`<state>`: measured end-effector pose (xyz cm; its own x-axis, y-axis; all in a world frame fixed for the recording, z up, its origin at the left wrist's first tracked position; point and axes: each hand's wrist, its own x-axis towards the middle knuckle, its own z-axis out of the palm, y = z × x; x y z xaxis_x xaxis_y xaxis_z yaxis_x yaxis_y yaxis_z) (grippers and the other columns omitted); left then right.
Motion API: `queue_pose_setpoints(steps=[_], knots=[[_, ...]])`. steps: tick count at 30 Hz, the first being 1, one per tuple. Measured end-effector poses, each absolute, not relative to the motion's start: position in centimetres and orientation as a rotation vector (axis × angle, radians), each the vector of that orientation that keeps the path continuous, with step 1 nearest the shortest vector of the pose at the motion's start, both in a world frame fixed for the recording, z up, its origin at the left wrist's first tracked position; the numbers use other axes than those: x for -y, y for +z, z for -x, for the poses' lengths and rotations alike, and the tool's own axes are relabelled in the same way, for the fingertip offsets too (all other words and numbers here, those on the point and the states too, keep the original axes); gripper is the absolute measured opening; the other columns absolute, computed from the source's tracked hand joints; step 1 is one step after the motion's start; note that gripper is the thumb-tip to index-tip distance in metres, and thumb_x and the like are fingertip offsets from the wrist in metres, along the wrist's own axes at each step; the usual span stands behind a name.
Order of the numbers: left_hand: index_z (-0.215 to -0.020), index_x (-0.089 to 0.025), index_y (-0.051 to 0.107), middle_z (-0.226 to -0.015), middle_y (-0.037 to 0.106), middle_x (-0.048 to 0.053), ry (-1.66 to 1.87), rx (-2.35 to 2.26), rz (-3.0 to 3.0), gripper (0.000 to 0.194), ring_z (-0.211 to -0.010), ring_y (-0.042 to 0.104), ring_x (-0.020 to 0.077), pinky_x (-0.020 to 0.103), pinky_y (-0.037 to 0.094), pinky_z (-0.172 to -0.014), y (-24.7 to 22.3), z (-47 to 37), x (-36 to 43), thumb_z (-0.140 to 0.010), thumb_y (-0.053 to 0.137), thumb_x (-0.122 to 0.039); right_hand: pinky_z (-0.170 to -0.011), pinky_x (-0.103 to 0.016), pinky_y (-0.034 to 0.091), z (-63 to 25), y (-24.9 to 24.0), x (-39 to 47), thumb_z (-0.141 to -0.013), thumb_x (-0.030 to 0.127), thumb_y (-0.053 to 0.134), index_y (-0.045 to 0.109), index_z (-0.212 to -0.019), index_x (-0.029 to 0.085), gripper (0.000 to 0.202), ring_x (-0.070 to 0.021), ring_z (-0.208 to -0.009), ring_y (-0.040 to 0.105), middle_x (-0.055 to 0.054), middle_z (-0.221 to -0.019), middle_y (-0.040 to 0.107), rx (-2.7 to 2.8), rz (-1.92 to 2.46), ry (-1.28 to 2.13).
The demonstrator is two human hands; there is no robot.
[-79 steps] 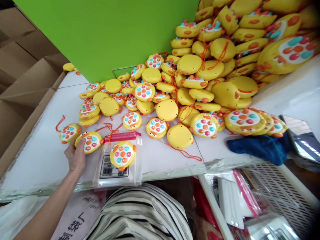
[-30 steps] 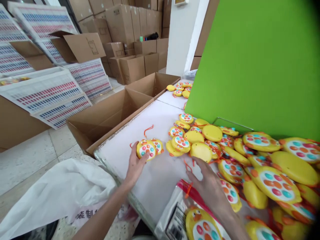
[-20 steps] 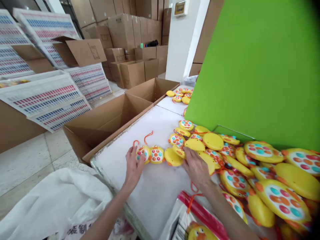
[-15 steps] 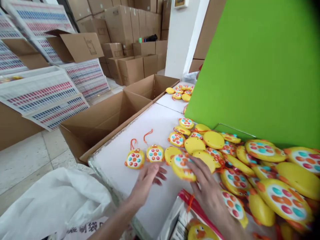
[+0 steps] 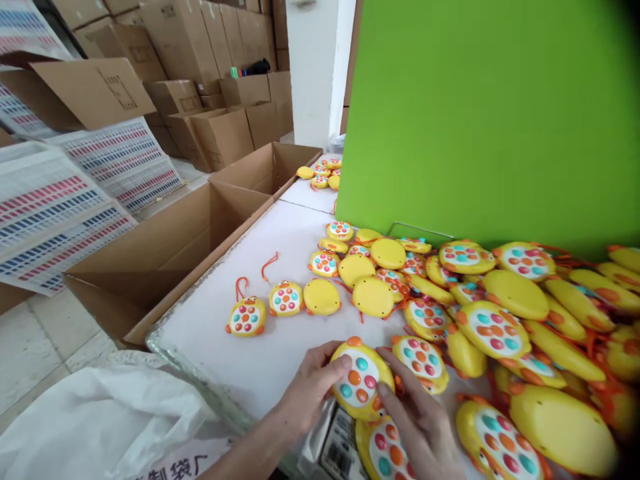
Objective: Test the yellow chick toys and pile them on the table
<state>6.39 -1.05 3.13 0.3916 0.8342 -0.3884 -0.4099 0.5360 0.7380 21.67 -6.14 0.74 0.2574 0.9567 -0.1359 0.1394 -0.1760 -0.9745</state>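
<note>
Between both hands I hold a yellow duck-shaped toy (image 5: 356, 377), its white face with coloured round buttons turned up toward me. My left hand (image 5: 314, 383) grips its left edge, thumb lying on the face. My right hand (image 5: 417, 407) closes on the right side, thumb near the lower buttons. Under the held toy lies another duck toy (image 5: 386, 448), beside a packet with a barcode label (image 5: 343, 445). Ahead on the table stand a button-side-up duck toy (image 5: 247, 318) with an orange cord, a second one (image 5: 287, 299), and a face-down one (image 5: 322, 297).
A large heap of duck toys (image 5: 493, 327) covers the table's right side before a green board (image 5: 480, 120). Open cardboard boxes (image 5: 165, 247) line the left table edge (image 5: 200, 293). A white sack (image 5: 115, 420) lies at lower left. Stacked cartons (image 5: 180, 47) stand behind.
The duck toy in my right hand has come toward me, and my left hand has closed on it too. The view has shifted to the right.
</note>
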Motion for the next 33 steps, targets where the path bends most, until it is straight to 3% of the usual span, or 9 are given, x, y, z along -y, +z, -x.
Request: queue_pose_setpoints(steps=[5,11,15,19,24,28,30,33], knots=[[-0.104,-0.012,0.066,-0.086,0.069,0.007,0.841,-0.890,-0.886,0.034,-0.077,0.060,0.0169,0.025,0.046,-0.069,3.7,-5.8,2.1,-0.079,0.063,-0.035,-0.081,-0.028,0.055,-20.7,2.7,6.6,-0.077,0.050,0.060,0.056,-0.122,0.021,0.054,-0.0254,-0.109,0.059,-0.007,-0.125,0.059,0.942,1.508,1.205],[-0.106,-0.013,0.066,-0.084,0.068,0.006,0.817,-0.898,-0.939,0.038,-0.079,0.059,0.0171,0.025,0.046,-0.070,4.0,-5.7,2.9,-0.083,0.056,-0.042,-0.074,-0.031,0.056,-21.7,3.4,5.7,-0.072,0.051,0.065,0.062,-0.110,0.017,0.051,-0.0262,-0.091,0.065,-0.010,-0.103,0.069,0.965,1.466,1.359],[-0.102,-0.017,0.066,-0.076,0.065,0.002,0.831,-1.005,-0.787,0.039,-0.079,0.057,0.0157,0.023,0.046,-0.069,2.5,-5.4,3.1,-0.079,0.060,-0.047,-0.075,-0.029,0.055,-22.3,3.3,5.0,-0.077,0.053,0.059,0.061,-0.113,0.019,0.049,-0.0237,-0.092,0.064,-0.008,-0.104,0.068,1.074,1.454,1.336],[-0.100,-0.015,0.065,-0.081,0.065,0.004,0.814,-1.001,-0.790,0.042,-0.075,0.057,0.0149,0.024,0.046,-0.065,2.5,-5.0,3.0,-0.078,0.060,-0.050,-0.071,-0.026,0.054,-22.0,3.4,4.4,-0.077,0.052,0.058,0.060,-0.113,0.020,0.048,-0.0210,-0.087,0.064,-0.006,-0.098,0.067,1.198,1.501,1.213],[-0.111,-0.014,0.056,-0.098,0.065,0.007,0.764,-0.800,-0.822,0.052,-0.087,0.060,0.0194,0.028,0.050,-0.075,4.2,-4.8,2.6,-0.066,0.077,-0.030,-0.071,-0.029,0.054,-21.3,3.6,3.7,-0.080,0.051,0.054,0.057,-0.117,0.020,0.048,-0.0206,-0.085,0.063,-0.007,-0.099,0.067,1.382,1.550,1.188],[-0.117,-0.016,0.051,-0.100,0.067,0.008,0.872,-0.951,-0.788,0.055,-0.084,0.063,0.0191,0.029,0.052,-0.072,3.5,-4.0,1.5,-0.069,0.074,-0.032,-0.078,-0.031,0.055,-22.0,3.1,3.9,-0.082,0.052,0.049,0.055,-0.120,0.021,0.049,-0.0225,-0.099,0.063,-0.009,-0.111,0.065,1.293,1.558,1.109],[-0.118,-0.017,0.049,-0.104,0.066,0.008,1.014,-1.075,-0.804,0.056,-0.087,0.063,0.0204,0.031,0.052,-0.074,2.7,-2.8,0.4,-0.071,0.070,-0.036,-0.072,-0.031,0.057,-23.2,2.4,4.3,-0.079,0.053,0.051,0.057,-0.117,0.022,0.050,-0.0251,-0.099,0.063,-0.010,-0.116,0.063,1.357,1.662,0.929],[-0.122,-0.015,0.046,-0.111,0.063,0.011,1.086,-1.341,-0.987,0.057,-0.096,0.061,0.0242,0.037,0.050,-0.083,1.8,0.0,-1.3,-0.074,0.064,-0.040,-0.056,-0.031,0.058,-25.4,1.0,5.1,-0.074,0.055,0.053,0.062,-0.109,0.023,0.048,-0.0267,-0.084,0.068,-0.010,-0.110,0.067,1.500,1.765,0.671]])
